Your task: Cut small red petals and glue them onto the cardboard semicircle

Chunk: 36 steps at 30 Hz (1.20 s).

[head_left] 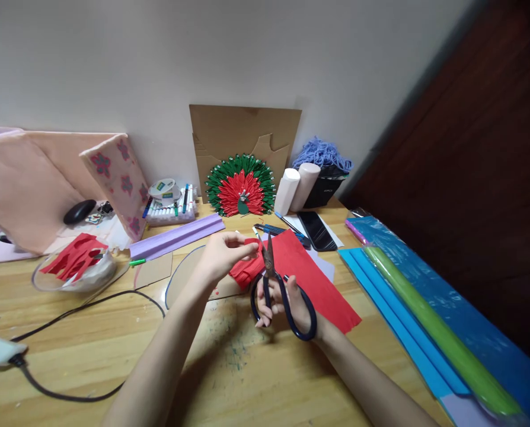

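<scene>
Grips black-handled scissors [269, 268] in the right hand [298, 305] and pinches crinkled red paper [247, 271] in the left hand [220, 256] beside the blades, above the wooden table [229, 385].

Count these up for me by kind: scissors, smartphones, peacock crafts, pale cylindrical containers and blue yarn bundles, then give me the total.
Scissors: 1
Smartphone: 1
Peacock craft: 1
Pale cylindrical containers: 2
Blue yarn bundle: 1
Total: 6

Single head cam, facing forward and down over the pale wooden table [247, 391]. Close range: bare left hand [220, 256] and bare right hand [297, 303] mid-frame, plain off-white wall [167, 59] across top.
</scene>
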Tool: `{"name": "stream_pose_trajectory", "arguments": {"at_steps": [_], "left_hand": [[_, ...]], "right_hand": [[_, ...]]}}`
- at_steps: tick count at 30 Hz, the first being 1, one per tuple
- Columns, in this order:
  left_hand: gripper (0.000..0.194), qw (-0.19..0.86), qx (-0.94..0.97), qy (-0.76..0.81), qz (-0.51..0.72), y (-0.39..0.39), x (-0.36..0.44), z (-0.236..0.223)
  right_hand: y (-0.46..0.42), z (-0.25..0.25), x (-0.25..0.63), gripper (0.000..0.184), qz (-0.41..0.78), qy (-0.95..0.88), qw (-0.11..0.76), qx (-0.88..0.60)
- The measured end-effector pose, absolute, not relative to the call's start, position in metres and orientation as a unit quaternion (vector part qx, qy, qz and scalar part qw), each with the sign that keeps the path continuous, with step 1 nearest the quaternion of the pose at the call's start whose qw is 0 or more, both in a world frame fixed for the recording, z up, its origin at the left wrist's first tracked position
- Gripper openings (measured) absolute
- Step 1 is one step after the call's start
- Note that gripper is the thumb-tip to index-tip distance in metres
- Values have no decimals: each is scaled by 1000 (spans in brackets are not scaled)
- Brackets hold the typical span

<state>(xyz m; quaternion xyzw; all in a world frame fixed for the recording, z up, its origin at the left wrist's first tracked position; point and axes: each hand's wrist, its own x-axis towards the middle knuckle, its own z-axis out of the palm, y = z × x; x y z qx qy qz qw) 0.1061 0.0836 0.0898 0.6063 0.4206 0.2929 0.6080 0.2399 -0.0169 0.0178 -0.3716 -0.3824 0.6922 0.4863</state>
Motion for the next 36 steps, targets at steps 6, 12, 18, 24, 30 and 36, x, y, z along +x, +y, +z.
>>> {"name": "stream_pose_trajectory", "arguments": {"at_steps": [6, 12, 18, 24, 30, 36], "left_hand": [[16, 600, 611, 426, 291, 84, 107, 86], [15, 595, 613, 427, 296, 85, 108, 86], [10, 575, 618, 432, 318, 83, 108, 86], [8, 531, 639, 454, 323, 79, 109, 88], [9, 525, 640, 462, 319, 80, 107, 88], [9, 509, 640, 474, 328, 79, 109, 89]], "right_hand": [[-22, 8, 241, 73, 670, -433, 472, -376], [-22, 9, 243, 76, 671, -445, 451, -385], [-23, 11, 244, 82, 676, -445, 437, -392], [-24, 11, 247, 80, 665, -471, 418, -401], [-25, 11, 248, 80, 659, -476, 407, -417], [-25, 17, 248, 75, 651, -477, 399, -436]]}}
